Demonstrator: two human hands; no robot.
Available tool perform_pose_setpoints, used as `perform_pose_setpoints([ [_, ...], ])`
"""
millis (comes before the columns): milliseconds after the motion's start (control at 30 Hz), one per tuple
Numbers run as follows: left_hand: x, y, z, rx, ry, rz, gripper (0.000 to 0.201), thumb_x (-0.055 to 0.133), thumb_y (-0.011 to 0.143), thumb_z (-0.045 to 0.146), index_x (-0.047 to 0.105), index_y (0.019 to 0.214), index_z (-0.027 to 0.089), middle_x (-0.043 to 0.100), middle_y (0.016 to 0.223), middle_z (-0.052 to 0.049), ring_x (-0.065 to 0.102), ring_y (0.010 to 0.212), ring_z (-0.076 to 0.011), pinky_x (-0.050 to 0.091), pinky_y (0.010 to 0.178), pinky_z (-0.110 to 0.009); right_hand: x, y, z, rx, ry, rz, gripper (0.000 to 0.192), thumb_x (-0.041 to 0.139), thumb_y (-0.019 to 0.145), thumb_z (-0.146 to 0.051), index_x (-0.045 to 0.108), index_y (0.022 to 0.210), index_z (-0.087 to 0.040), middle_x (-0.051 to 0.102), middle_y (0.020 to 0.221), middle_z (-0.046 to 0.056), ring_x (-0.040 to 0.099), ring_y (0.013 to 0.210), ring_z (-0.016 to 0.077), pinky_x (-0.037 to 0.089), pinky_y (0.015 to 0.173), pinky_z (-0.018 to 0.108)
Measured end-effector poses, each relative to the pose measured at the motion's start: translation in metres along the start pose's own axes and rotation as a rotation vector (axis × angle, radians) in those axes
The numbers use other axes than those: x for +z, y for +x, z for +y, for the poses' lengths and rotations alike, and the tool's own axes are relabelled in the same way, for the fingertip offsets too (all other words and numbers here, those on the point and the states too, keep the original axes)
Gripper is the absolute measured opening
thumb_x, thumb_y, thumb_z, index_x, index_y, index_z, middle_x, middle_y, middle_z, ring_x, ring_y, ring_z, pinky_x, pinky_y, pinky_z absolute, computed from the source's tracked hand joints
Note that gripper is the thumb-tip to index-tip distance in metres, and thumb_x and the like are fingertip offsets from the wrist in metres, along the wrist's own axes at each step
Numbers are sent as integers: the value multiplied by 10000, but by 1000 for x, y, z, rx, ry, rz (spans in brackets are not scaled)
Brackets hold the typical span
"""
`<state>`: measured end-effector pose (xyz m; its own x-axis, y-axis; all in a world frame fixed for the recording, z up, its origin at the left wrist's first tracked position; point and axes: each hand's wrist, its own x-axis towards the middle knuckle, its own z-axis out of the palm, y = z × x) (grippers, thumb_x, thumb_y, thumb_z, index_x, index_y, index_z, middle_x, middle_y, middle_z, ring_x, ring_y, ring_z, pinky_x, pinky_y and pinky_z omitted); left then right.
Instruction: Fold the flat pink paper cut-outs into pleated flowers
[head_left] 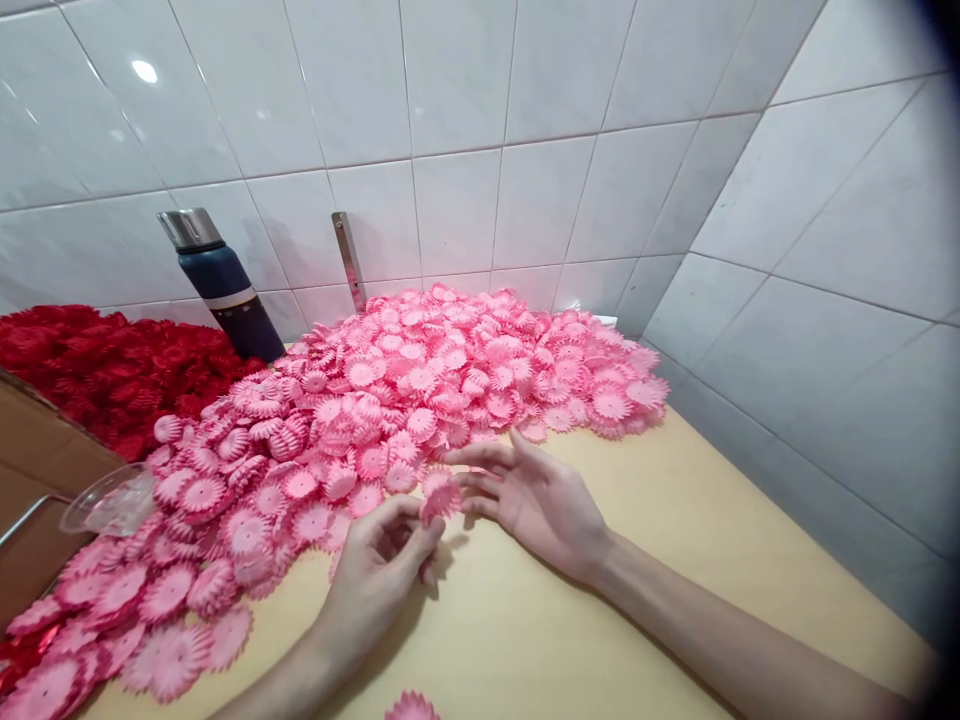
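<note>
Between thumb and forefinger, my left hand [386,560] pinches a pink scalloped flower piece [441,496] just above the table. My right hand [536,505] lies to the right of it, palm turned inward, with its fingers stretched apart toward the piece. I cannot tell whether those fingertips touch it. Behind both hands rises a large pile of similar pink flower pieces [420,380], spreading down to the left. A single pink flower piece [412,706] lies at the bottom edge of the view, partly cut off.
A heap of red flower pieces [112,370] sits at the left, beside a dark blue bottle [229,290]. In front of it are a cardboard box [52,470] and a clear plastic lid or dish [112,505]. A metal strip [348,260] leans on the tiled wall [457,210] behind the table [600,640].
</note>
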<state>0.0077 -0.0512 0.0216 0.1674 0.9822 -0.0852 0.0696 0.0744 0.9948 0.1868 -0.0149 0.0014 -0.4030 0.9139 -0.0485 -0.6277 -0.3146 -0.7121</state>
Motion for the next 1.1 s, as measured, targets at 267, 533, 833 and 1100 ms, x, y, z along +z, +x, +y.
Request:
perform_pose_setpoints([
  [267, 1, -1, 5, 3, 110, -2, 262, 619, 807, 370, 565, 679, 148, 515, 544, 27, 495, 514, -100, 408, 520, -210, 3, -3, -3, -10, 11, 12, 230, 662, 805, -393, 675, 811, -163, 658, 802, 51, 605, 692, 154, 488, 591, 275],
  [533, 1, -3, 2, 14, 62, -109, 269, 633, 810, 381, 602, 700, 137, 567, 592, 2, 507, 545, -104, 399, 532, -208, 6, -9, 7, -15, -434, -119, 182, 787, 698, -256, 697, 807, -143, 673, 697, 14, 623, 624, 134, 494, 615, 270],
  [833, -2, -1, -3, 8, 41, -156, 226, 645, 789, 330, 584, 690, 136, 632, 581, -23, 552, 530, -120, 409, 518, -211, 6, -9, 5, -1, -557, -162, 156, 756, 737, -255, 694, 755, -113, 690, 697, 30, 604, 641, 112, 457, 604, 216],
  [1100, -6, -1, -6, 48, 187, -200, 256, 641, 798, 361, 568, 696, 138, 563, 605, -7, 503, 557, -120, 366, 525, -219, 11, -10, 8, -15, -623, -125, 166, 723, 763, -271, 665, 748, -116, 664, 690, 21, 599, 639, 113, 455, 598, 213],
])
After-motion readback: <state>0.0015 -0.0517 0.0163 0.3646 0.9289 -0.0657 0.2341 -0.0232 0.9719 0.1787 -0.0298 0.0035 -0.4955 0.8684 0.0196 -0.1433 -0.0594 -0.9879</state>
